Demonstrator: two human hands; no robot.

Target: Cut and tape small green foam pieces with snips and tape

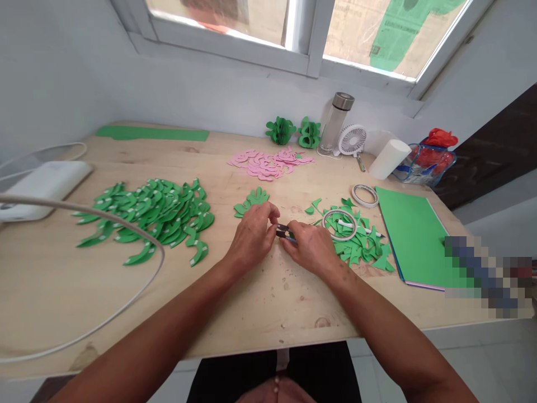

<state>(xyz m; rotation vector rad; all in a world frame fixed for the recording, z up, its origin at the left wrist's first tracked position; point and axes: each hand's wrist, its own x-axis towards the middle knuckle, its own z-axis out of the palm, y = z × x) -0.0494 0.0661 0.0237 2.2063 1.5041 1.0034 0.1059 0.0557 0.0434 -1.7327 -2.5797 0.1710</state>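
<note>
My right hand (312,243) is wrapped round small dark thread snips (282,228), whose blades point left. The snips' tips meet the fingers of my left hand (253,234), which are curled in a pinch. Whatever those fingers hold is too small or hidden to make out. Just beyond my left hand lies a green paper cut-out with rounded lobes (255,197), partly covered by the hand. To the right of my right hand is a heap of green paper scraps (363,249), with a roll of tape (356,226) and a white pen (369,230) on it.
Green curved paper pieces with white tabs (155,210) are heaped at left. Pink cut-outs (268,165) lie behind, near two green paper balls (281,131). A bottle (335,123), fan (351,140) and green sheets (419,235) stand or lie right. A cable (161,252) loops at left.
</note>
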